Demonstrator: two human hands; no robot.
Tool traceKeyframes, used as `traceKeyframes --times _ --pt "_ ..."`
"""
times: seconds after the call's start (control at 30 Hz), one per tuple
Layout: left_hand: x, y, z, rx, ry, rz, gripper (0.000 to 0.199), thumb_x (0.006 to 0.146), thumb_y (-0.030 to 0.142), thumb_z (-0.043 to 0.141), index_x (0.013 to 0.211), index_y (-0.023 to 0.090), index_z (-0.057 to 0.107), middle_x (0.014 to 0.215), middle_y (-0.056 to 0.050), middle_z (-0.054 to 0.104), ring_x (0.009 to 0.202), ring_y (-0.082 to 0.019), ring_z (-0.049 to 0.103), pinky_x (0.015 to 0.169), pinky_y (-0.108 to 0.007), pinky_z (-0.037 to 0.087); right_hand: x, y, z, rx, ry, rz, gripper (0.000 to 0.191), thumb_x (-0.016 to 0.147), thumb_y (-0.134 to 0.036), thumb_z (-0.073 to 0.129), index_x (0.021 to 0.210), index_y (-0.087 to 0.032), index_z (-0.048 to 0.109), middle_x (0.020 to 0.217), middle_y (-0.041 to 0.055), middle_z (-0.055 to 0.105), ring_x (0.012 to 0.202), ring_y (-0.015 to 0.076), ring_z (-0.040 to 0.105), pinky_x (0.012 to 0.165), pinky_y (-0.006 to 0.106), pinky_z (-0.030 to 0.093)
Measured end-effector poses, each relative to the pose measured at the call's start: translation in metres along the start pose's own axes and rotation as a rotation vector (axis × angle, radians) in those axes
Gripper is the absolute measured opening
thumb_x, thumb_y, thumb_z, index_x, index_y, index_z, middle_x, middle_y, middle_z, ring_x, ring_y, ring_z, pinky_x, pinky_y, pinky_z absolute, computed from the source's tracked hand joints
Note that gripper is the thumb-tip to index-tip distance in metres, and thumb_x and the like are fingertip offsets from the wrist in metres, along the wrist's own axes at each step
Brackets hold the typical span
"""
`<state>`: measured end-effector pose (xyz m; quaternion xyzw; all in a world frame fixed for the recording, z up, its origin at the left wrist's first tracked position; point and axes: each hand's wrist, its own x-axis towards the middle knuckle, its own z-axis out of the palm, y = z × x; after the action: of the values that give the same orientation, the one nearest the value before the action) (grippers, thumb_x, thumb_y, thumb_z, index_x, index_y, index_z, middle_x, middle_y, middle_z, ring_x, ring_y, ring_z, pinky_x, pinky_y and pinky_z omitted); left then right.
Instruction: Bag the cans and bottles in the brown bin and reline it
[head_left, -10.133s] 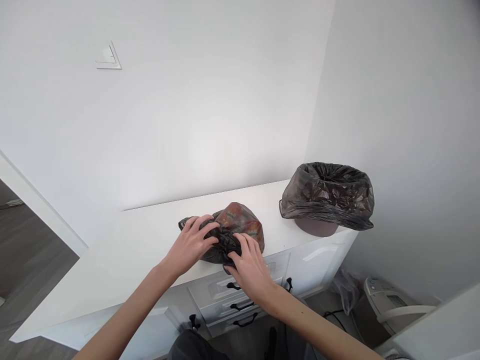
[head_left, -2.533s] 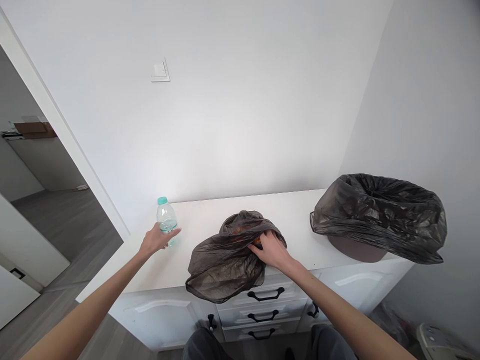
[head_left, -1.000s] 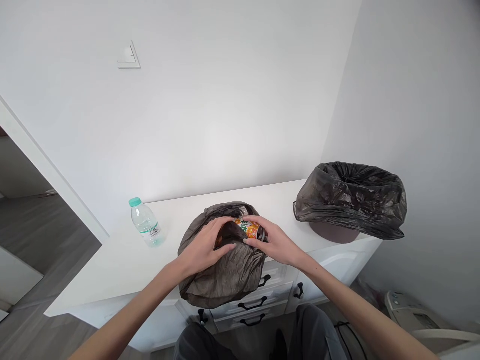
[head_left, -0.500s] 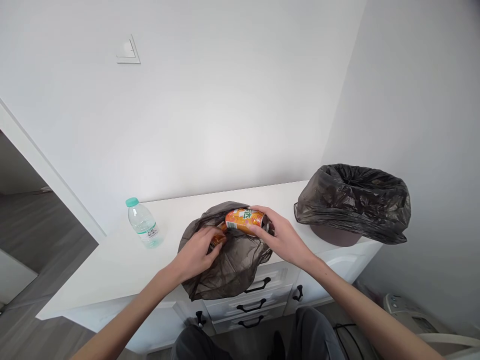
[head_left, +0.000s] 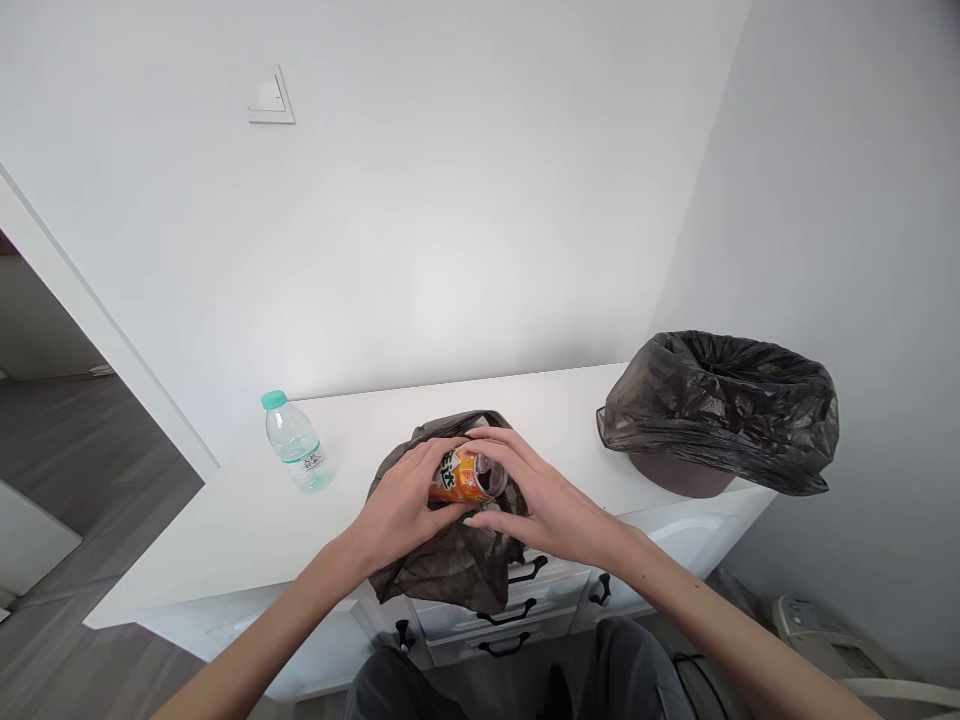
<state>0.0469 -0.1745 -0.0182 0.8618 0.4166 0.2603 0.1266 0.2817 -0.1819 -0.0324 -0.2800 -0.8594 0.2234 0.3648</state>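
Note:
An orange soda can (head_left: 459, 474) lies on its side over a dark translucent plastic bag (head_left: 450, 575), its opened top toward the right. My left hand (head_left: 409, 500) is closed round the can's left part, fingers over it and thumb below. Around the can's top end curve the fingers and thumb of my right hand (head_left: 551, 495), gripping it from the right. The crumpled bag spreads under both hands and hangs over the counter's front edge. Whatever lies inside the bag is hidden by my hands and the can.
On the white counter (head_left: 247, 545), a clear bottle with a green cap (head_left: 296, 445) stands at the left. To the right is a brown bin (head_left: 682, 475) lined with a black bag (head_left: 720, 400). Drawers with black handles (head_left: 504, 645) are below, a wall behind.
The can has shifted left and down, its top turning more toward me. My left hand has moved onto it, and the orange object previously under that hand is out of sight.

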Motion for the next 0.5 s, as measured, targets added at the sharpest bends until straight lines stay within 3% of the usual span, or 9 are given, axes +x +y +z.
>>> traceKeyframes --times 0.13,0.2,0.3,0.37,0.43,0.5 --pt "-0.014 -0.006 -0.009 -0.149 0.186 -0.183 0.059 0.085 0.049 0.075 0.135 0.026 0.055 0.132 -0.007 0.069 0.118 -0.028 0.067 0.1 -0.041 0.056 -0.003 0.007 0.002 0.073 0.012 0.084 0.076 0.098 -0.049 0.064 0.159 -0.034 0.021 0.163 0.0096 0.036 0.145 0.0253 0.046 0.112 0.044 0.051" --pt "-0.028 -0.011 -0.02 -0.221 0.326 -0.307 0.062 0.081 0.054 0.078 0.132 0.024 0.058 0.127 -0.008 0.071 0.116 -0.029 0.068 0.099 -0.041 0.055 -0.005 0.011 0.003 -0.007 -0.014 0.141 0.073 0.102 -0.052 0.057 0.161 -0.031 0.02 0.162 0.01 0.041 0.143 0.0254 0.049 0.111 0.045 0.051" --pt "-0.053 -0.025 -0.038 -0.33 0.554 -0.478 0.068 0.076 0.057 0.08 0.131 0.022 0.059 0.129 -0.01 0.071 0.119 -0.03 0.067 0.1 -0.042 0.055 -0.004 0.02 0.006 -0.326 -0.078 0.233 0.045 0.108 -0.05 0.041 0.143 -0.025 0.053 0.141 0.0115 0.064 0.129 0.03 0.061 0.104 0.049 0.051" --pt "-0.073 -0.039 -0.046 -0.369 0.673 -0.564 0.072 0.074 0.059 0.082 0.133 0.024 0.059 0.134 -0.009 0.069 0.124 -0.031 0.065 0.102 -0.042 0.054 -0.002 0.025 0.011 -0.584 -0.095 0.32 0.046 0.11 -0.044 0.033 0.116 -0.018 0.07 0.116 0.0154 0.074 0.116 0.0338 0.066 0.099 0.052 0.049" --pt "-0.095 -0.057 -0.051 -0.368 0.759 -0.648 0.076 0.072 0.06 0.083 0.135 0.025 0.058 0.137 -0.009 0.067 0.127 -0.031 0.063 0.104 -0.044 0.053 0.001 0.029 0.016 -0.762 -0.089 0.386 0.043 0.11 -0.037 0.037 0.102 -0.015 0.073 0.103 0.0174 0.075 0.108 0.0355 0.068 0.097 0.052 0.048" --pt "-0.115 -0.078 -0.053 -0.329 0.802 -0.761 0.082 0.068 0.062 0.084 0.134 0.023 0.057 0.137 -0.011 0.067 0.126 -0.033 0.063 0.104 -0.046 0.053 0.004 0.027 0.021 -0.807 -0.063 0.392 0.032 0.107 -0.029 0.044 0.103 -0.014 0.073 0.103 0.0163 0.075 0.105 0.0341 0.067 0.095 0.049 0.049"
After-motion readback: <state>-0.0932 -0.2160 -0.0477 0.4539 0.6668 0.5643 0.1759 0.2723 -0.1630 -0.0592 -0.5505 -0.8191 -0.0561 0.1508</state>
